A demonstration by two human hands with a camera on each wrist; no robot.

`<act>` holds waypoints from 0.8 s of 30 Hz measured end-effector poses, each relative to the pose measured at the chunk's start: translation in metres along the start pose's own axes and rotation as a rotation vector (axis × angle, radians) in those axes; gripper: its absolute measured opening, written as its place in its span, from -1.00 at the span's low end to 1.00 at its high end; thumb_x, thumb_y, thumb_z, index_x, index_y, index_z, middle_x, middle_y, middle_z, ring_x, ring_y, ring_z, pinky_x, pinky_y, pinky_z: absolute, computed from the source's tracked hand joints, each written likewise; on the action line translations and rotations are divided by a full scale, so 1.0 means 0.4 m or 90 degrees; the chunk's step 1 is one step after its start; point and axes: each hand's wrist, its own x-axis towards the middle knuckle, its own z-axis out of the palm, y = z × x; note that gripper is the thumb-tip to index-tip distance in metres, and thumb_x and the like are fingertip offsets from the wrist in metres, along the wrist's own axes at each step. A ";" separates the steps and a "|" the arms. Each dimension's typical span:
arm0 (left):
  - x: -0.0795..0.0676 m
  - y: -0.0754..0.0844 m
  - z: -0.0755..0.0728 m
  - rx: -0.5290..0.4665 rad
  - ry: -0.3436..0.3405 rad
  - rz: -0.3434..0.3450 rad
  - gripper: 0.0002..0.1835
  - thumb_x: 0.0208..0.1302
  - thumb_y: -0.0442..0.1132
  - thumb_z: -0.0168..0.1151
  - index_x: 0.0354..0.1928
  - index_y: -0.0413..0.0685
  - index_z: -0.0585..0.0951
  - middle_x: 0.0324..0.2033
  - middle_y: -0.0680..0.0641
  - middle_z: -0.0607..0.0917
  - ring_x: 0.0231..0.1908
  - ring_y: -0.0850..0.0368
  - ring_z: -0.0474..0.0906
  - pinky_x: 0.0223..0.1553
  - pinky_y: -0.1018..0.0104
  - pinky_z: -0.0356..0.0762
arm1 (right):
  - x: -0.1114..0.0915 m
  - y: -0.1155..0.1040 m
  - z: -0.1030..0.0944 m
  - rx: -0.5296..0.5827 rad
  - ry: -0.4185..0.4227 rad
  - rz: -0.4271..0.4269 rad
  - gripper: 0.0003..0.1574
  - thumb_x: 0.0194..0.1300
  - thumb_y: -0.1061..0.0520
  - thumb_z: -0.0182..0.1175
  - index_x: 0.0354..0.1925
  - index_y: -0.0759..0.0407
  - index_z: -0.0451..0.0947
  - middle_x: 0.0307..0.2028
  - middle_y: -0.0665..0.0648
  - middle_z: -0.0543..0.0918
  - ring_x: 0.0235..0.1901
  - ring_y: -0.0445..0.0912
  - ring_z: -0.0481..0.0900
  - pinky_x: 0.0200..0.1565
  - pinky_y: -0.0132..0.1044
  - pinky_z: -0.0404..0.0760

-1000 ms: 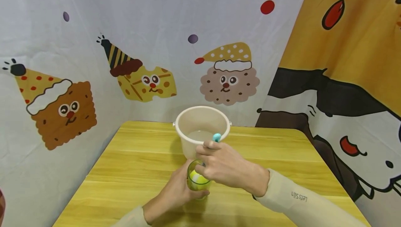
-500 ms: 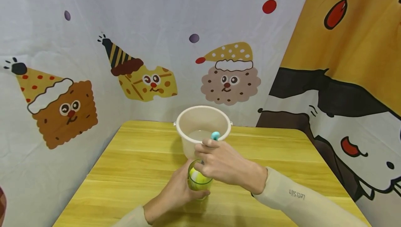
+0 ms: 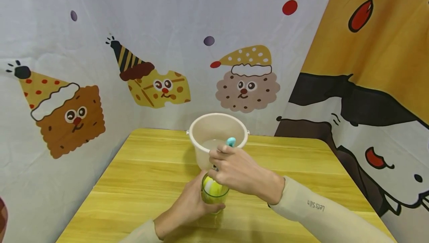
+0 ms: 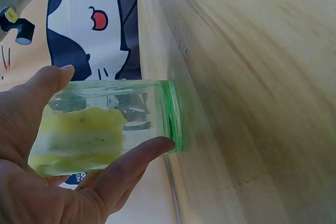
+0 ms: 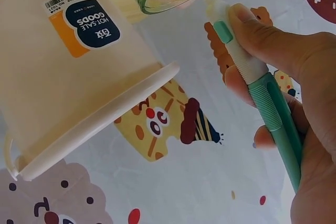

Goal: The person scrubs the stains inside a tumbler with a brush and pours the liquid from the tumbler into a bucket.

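My left hand (image 3: 189, 200) grips a clear green-tinted drinking glass (image 4: 144, 106) round its side, thumb and fingers on opposite sides. The glass stands upright, its base right at the tabletop. Inside it sits the yellow-and-white sponge head (image 3: 212, 186) of a cup brush (image 5: 273, 108). My right hand (image 3: 239, 174) is just above the rim, its fingers and thumb wrapped round the brush's teal and whitish handle. The handle's rounded teal end (image 3: 231, 141) sticks up past the knuckles. In the right wrist view, the handle slants down from the glass mouth (image 5: 152, 3).
A cream plastic bucket (image 3: 197, 153) with a label (image 5: 86, 24) stands right behind the glass, with what looks like shallow water inside. The yellow wood-grain table (image 3: 140, 176) ends against a cartoon-printed cloth (image 3: 161, 19) at the back and sides.
My right hand and the brush handle have risen slightly, and the sponge has shifted a little within the glass. My left hand keeps its hold on the glass.
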 end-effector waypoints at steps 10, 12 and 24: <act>-0.001 0.001 0.001 0.001 0.002 0.007 0.02 0.26 0.08 0.84 0.63 0.17 0.41 0.35 0.05 0.73 0.22 0.12 0.77 0.18 0.31 0.81 | -0.003 0.008 0.009 0.002 -0.013 0.007 -0.78 0.26 -0.07 0.70 -0.36 -0.18 0.80 -0.35 -0.15 0.79 -0.13 -0.14 0.51 0.21 -0.29 0.46; -0.002 0.000 0.001 0.000 0.003 0.009 0.02 0.26 0.08 0.84 0.63 0.18 0.41 0.36 0.06 0.73 0.24 0.11 0.77 0.20 0.28 0.81 | -0.005 0.011 0.011 0.001 -0.020 0.010 -0.79 0.27 -0.07 0.70 -0.35 -0.18 0.81 -0.34 -0.15 0.81 -0.13 -0.14 0.50 0.23 -0.28 0.47; -0.004 -0.003 0.000 -0.014 0.009 0.012 0.01 0.26 0.13 0.83 0.63 0.27 0.43 0.37 0.11 0.74 0.26 0.13 0.76 0.24 0.23 0.80 | -0.014 0.013 0.015 -0.014 -0.039 0.012 -0.84 0.27 -0.06 0.69 -0.26 -0.20 0.85 -0.29 -0.14 0.86 -0.12 -0.11 0.48 0.25 -0.25 0.46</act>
